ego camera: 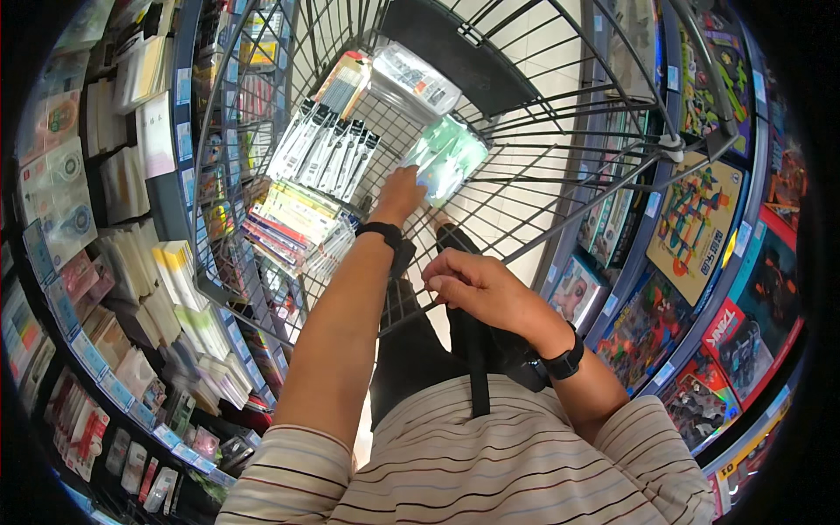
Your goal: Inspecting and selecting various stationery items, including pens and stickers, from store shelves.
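Note:
A wire shopping cart [518, 154] stands before me. My left hand [399, 193] reaches into it, its fingers at the lower left edge of a shiny green plastic package [446, 157]; whether it grips the package is hard to tell. My right hand [482, 289] hovers at the cart's near rim, fingers loosely curled, with nothing visible in it. Left of the green package lies a row of slim white packets with black tops [325, 151]. Nearer are stacked yellow and multicoloured packets [292, 226]. Farther back sit a clear plastic pack [415, 82] and a pack of grey sticks [343, 82].
Shelves with notebooks [180, 272], packaged tape [59, 190] and small stationery line the left side. On the right, shelves hold boxed toys [695, 226] and a red-edged toy box [755, 335]. A black panel [459, 52] is at the cart's far end.

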`<state>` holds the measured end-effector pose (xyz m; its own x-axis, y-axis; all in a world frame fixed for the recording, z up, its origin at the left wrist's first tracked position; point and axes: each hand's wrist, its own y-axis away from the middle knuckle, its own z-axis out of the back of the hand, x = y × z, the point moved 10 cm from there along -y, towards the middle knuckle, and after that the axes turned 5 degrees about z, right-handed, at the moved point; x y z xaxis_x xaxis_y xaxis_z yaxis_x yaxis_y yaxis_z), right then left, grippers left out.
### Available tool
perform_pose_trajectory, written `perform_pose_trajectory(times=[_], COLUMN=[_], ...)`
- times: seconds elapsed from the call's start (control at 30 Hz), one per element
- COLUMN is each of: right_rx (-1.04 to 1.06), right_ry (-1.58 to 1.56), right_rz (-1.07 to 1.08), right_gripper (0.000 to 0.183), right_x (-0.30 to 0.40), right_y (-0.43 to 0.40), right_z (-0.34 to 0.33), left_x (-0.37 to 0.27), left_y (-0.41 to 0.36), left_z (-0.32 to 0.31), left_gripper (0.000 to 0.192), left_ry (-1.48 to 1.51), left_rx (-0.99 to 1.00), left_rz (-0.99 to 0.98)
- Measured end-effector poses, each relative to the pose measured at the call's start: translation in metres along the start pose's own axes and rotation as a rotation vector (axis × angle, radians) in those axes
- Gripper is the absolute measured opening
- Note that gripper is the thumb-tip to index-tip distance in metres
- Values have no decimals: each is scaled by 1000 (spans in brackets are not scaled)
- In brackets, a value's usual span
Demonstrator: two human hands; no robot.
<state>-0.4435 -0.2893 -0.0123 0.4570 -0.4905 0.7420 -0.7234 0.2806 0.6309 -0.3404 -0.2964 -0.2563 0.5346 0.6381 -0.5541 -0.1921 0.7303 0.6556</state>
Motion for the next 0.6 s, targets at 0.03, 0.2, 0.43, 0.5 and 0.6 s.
perform_pose_trajectory(times=[0.03, 0.2, 0.43, 0.5, 0.6], right_rx=[3, 36, 49, 55, 56], right_ry=[0, -23, -35, -51, -24], right_rz=[-3, -43, -15, -21, 4], right_gripper=[20, 19, 19, 19, 19], right_x=[-2, -5, -9, -10, -7], right_y=[-1, -4, -5, -5, -6], right_z=[1, 0, -2, -3, -3], left_x=[0, -5, -6, -2, -1], left_y=[-1, -6, -13, -16, -16], left_z=[-1, 2, 1, -2, -4], left_gripper=[53, 44, 34, 35, 35], left_ry=[-23, -41, -10, 7, 56], left_rx=[-13, -115, -136, -113, -87], left_rz=[10, -4, -4, 26, 65])
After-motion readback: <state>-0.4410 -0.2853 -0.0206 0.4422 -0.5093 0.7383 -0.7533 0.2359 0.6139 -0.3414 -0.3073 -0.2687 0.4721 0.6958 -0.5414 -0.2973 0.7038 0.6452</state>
